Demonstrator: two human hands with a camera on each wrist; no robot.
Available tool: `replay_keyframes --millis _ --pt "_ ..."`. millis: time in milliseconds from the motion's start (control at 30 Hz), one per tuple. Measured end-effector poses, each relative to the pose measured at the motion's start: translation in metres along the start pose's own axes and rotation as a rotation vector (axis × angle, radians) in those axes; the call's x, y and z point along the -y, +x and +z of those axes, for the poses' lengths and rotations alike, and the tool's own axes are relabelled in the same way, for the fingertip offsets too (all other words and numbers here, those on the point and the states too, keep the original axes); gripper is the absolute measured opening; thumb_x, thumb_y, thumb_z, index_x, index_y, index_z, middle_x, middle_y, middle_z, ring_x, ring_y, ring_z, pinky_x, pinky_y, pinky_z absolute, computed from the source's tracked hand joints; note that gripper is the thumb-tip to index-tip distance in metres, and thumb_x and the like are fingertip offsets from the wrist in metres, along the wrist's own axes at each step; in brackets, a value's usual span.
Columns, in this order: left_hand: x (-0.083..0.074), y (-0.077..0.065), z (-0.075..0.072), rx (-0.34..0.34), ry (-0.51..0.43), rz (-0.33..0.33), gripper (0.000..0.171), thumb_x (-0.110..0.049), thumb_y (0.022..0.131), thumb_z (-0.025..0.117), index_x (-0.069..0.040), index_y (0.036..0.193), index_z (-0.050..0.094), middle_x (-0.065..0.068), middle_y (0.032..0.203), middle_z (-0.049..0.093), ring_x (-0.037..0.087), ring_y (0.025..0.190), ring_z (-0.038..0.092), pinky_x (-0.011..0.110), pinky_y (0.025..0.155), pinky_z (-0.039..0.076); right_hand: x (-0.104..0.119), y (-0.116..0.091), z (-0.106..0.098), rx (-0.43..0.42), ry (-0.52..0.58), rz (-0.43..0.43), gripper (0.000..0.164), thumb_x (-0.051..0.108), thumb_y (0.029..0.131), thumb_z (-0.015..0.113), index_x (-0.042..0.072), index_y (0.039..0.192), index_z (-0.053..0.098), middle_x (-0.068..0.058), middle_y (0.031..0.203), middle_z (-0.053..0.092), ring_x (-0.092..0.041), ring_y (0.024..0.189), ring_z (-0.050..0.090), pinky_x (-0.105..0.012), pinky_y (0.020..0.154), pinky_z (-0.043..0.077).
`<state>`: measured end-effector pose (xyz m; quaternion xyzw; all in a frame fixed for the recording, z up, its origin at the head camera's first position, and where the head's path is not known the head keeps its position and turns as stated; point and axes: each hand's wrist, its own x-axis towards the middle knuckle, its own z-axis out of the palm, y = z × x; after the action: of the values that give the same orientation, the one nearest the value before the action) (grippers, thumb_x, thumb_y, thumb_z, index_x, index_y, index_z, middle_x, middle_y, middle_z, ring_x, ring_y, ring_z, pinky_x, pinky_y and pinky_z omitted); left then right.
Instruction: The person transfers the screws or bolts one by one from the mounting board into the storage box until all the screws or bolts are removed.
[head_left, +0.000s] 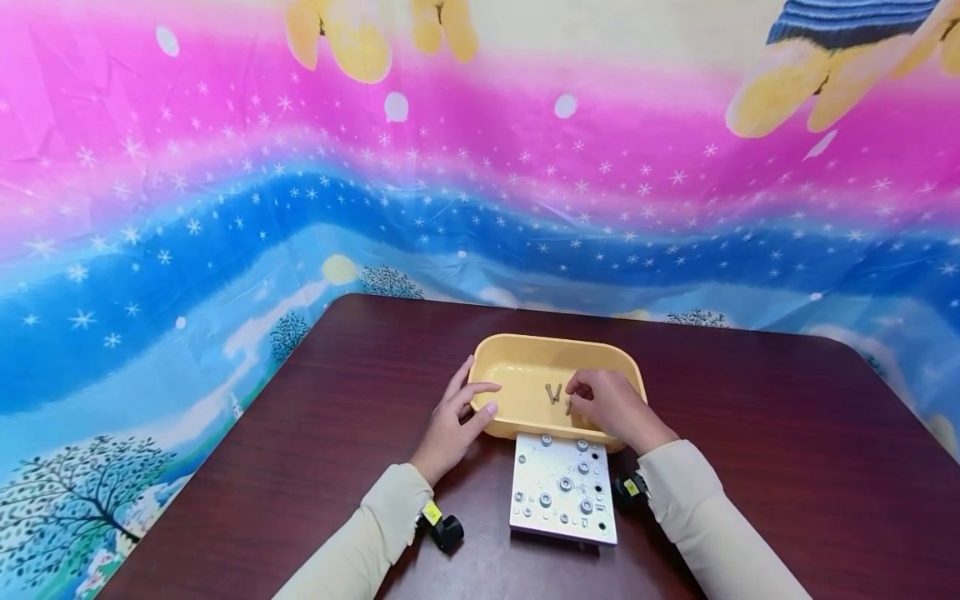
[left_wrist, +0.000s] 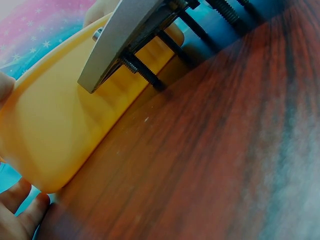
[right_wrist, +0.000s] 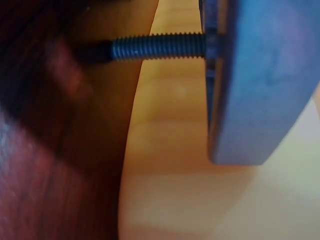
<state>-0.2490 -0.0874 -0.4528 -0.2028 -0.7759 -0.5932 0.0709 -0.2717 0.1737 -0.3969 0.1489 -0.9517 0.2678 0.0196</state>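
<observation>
Wood-grain desk (head_left: 750,400). Yellow tray (head_left: 555,350): metal screws (head_left: 551,393) contained inside; one apparently pinched by right grip (head_left: 611,404); left grip (head_left: 453,421) spread against tray's rim. Screws judged light, rigid; best lifted by shank.

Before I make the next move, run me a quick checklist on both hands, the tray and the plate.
1. Tray steadied: ok, left hand touches its left end.
2. Loose screws visible: ok, two lie in the tray beside the right hand.
3. Right-hand grip: cannot tell; another screw shows at the fingers, pinch unclear.
4. Metal plate facing up: ok, bolts project beneath it.
5. Plate clear of tray: cannot tell; they look very close, contact unclear.
</observation>
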Motion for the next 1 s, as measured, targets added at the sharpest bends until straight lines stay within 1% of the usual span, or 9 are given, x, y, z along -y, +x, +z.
replay_keyframes --millis 133,233,367,500,667,767,933,1000 --pt "-0.002 0.0 0.0 -0.006 -0.011 0.009 0.032 -0.023 0.095 0.063 -0.008 0.123 0.064 0.0 0.16 0.016 0.03 0.141 0.029 0.047 0.101 0.042 0.0 0.0 0.0 -0.022 -0.007 -0.014 0.01 0.009 0.089 0.066 0.007 0.097 0.072 0.0 0.084 0.067 -0.015 0.075 0.058 -0.035 0.07 0.051" --pt "-0.018 -0.003 -0.002 0.001 -0.02 -0.002 0.03 -0.017 0.095 0.062 -0.006 0.123 0.064 0.004 0.16 0.015 0.034 0.141 0.028 0.049 0.101 0.041 -0.001 0.0 0.0 -0.039 -0.012 -0.03 0.011 0.007 0.088 0.066 0.006 0.097 0.072 0.0 0.084 0.067 -0.015 0.075 0.058 -0.035 0.069 0.051" --pt "-0.038 -0.007 -0.004 0.01 -0.03 -0.016 0.03 -0.013 0.095 0.061 -0.003 0.123 0.063 0.008 0.16 0.015 0.037 0.141 0.026 0.05 0.102 0.04 -0.001 0.0 0.0 -0.053 -0.015 -0.035 0.01 0.007 0.088 0.067 0.005 0.095 0.072 -0.001 0.083 0.067 -0.014 0.073 0.056 -0.034 0.068 0.05" --pt "-0.039 -0.007 -0.005 0.013 -0.027 -0.018 0.032 -0.015 0.095 0.061 -0.001 0.124 0.062 0.006 0.16 0.016 0.036 0.142 0.025 0.049 0.103 0.039 -0.001 0.0 0.0 -0.057 -0.013 -0.026 0.01 0.007 0.088 0.067 0.005 0.096 0.072 -0.001 0.084 0.067 -0.015 0.073 0.056 -0.033 0.068 0.049" --pt "-0.04 -0.007 -0.005 0.011 -0.024 -0.016 0.031 -0.015 0.095 0.061 -0.001 0.123 0.062 0.007 0.16 0.016 0.036 0.142 0.024 0.05 0.103 0.038 -0.001 0.0 0.0 -0.051 -0.003 -0.008 0.011 0.009 0.089 0.066 0.006 0.097 0.071 0.0 0.08 0.065 -0.015 0.069 0.054 -0.031 0.064 0.047" --pt "-0.041 -0.007 -0.005 0.009 -0.02 -0.018 0.03 -0.015 0.095 0.061 -0.002 0.123 0.063 0.008 0.16 0.017 0.035 0.142 0.025 0.051 0.104 0.038 0.0 0.0 0.0 -0.044 0.001 0.001 0.013 0.01 0.089 0.065 0.006 0.1 0.071 0.001 0.077 0.063 -0.015 0.067 0.053 -0.03 0.062 0.045" --pt "-0.04 -0.007 -0.005 0.006 -0.022 -0.018 0.027 -0.016 0.095 0.061 -0.008 0.122 0.064 0.01 0.159 0.017 0.035 0.141 0.026 0.051 0.103 0.039 0.0 0.0 0.0 -0.038 0.007 0.013 0.017 0.01 0.088 0.067 0.006 0.104 0.07 0.001 0.076 0.062 -0.015 0.065 0.052 -0.03 0.061 0.045" --pt "-0.039 -0.007 -0.004 0.005 -0.025 -0.014 0.027 -0.015 0.095 0.061 -0.008 0.121 0.065 0.012 0.159 0.017 0.036 0.141 0.027 0.051 0.102 0.04 0.0 0.0 0.0 -0.037 0.011 0.02 0.017 0.01 0.088 0.067 0.005 0.105 0.069 0.001 0.076 0.062 -0.015 0.065 0.052 -0.03 0.061 0.045"
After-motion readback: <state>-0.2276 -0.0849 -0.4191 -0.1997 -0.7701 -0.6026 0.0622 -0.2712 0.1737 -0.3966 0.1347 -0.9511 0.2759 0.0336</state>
